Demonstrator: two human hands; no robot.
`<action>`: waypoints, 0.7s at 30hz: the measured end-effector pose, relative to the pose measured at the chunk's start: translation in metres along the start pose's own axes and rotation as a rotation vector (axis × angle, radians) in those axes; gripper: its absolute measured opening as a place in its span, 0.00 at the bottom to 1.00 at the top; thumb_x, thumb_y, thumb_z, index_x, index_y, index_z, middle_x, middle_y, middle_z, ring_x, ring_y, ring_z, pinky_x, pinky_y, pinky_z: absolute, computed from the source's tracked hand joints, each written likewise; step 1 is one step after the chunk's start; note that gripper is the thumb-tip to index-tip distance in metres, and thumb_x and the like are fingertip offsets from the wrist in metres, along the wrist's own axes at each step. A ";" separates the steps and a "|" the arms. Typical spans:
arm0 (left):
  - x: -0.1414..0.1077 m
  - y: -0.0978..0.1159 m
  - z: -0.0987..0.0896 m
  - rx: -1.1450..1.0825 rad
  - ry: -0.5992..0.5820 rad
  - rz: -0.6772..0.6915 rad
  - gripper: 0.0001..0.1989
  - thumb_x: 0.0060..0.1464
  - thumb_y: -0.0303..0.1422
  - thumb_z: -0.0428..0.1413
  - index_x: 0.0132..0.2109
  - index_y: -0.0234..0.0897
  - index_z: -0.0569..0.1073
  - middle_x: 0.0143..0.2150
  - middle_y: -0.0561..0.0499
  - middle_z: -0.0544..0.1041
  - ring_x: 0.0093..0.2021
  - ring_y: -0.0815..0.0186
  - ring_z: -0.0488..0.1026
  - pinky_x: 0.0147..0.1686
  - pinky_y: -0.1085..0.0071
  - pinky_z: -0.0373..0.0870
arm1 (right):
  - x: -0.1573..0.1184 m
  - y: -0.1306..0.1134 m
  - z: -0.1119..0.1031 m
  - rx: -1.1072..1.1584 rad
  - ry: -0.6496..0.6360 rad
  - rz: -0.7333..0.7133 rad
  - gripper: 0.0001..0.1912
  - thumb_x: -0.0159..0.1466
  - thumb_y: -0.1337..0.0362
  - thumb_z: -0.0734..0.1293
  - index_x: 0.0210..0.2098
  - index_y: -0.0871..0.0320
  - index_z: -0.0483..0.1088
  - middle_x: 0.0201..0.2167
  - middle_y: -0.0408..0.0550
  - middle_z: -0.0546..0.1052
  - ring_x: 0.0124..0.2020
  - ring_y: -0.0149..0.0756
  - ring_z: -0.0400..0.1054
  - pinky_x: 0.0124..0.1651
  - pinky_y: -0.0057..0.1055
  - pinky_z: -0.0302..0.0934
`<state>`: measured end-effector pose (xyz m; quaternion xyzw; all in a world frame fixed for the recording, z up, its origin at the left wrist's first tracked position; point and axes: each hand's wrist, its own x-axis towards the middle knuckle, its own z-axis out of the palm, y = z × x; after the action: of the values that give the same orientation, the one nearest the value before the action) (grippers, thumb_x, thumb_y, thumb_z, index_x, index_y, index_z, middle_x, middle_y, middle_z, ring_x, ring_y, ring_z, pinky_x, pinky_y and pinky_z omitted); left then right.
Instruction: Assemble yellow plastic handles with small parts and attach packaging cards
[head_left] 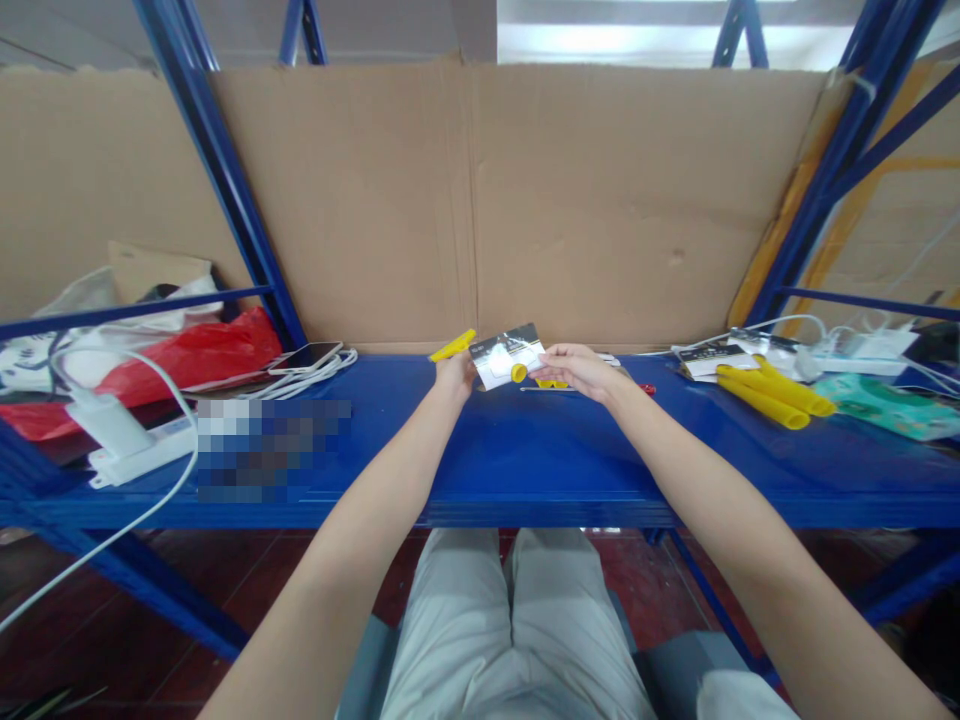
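Note:
Over the back of the blue table, both hands hold a small flat packet point(495, 362), white and silver with a black top edge. My left hand point(454, 376) is closed at its left edge, and a yellow tube-like piece point(454, 346) sticks out from the same hand. My right hand point(583, 371) pinches the packet's right edge. A round yellow end point(518, 373) shows at the packet's lower edge; whether it is joined to the packet I cannot tell. Beneath my right hand lie more yellow pieces point(553, 384) and a thin tool-like rod, partly hidden.
Yellow tubes point(772, 395), packets point(712, 361) and a green bag point(885, 405) lie at the right. At the left are a phone point(309, 357), a coiled white cable point(319, 375), a power strip point(146, 455) and a red bag point(195, 355). Cardboard point(600, 200) stands behind.

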<state>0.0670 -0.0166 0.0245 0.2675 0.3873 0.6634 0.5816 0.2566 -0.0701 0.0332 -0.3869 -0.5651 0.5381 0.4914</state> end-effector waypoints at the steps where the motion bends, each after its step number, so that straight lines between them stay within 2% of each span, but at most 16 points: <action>1: -0.001 0.000 0.000 -0.009 0.009 0.006 0.14 0.50 0.17 0.55 0.44 0.32 0.73 0.28 0.51 0.78 0.27 0.66 0.77 0.29 0.72 0.75 | 0.000 0.000 0.000 0.009 0.015 -0.008 0.06 0.61 0.74 0.67 0.28 0.61 0.70 0.25 0.48 0.80 0.28 0.29 0.75 0.40 0.25 0.70; 9: -0.005 -0.003 0.000 0.042 -0.036 -0.027 0.07 0.52 0.23 0.54 0.40 0.32 0.73 0.27 0.50 0.78 0.26 0.66 0.77 0.28 0.72 0.74 | -0.003 -0.002 0.008 0.043 0.091 -0.021 0.12 0.61 0.78 0.65 0.23 0.60 0.67 0.21 0.43 0.78 0.23 0.24 0.73 0.33 0.20 0.68; 15: -0.014 -0.004 0.003 0.153 -0.138 -0.071 0.05 0.56 0.26 0.51 0.36 0.34 0.72 0.27 0.51 0.78 0.24 0.71 0.73 0.25 0.77 0.68 | -0.001 0.002 0.013 0.062 0.180 -0.022 0.14 0.62 0.78 0.63 0.22 0.60 0.67 0.21 0.43 0.78 0.26 0.25 0.74 0.37 0.20 0.68; 21: -0.021 -0.003 0.005 0.248 -0.263 -0.093 0.06 0.54 0.30 0.51 0.35 0.36 0.72 0.28 0.51 0.78 0.25 0.68 0.72 0.25 0.75 0.65 | 0.006 0.010 0.013 0.078 0.256 -0.070 0.15 0.62 0.78 0.63 0.21 0.60 0.66 0.21 0.42 0.77 0.25 0.25 0.74 0.39 0.20 0.68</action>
<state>0.0769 -0.0360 0.0269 0.4034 0.3986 0.5423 0.6199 0.2415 -0.0662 0.0255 -0.4132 -0.4895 0.4883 0.5926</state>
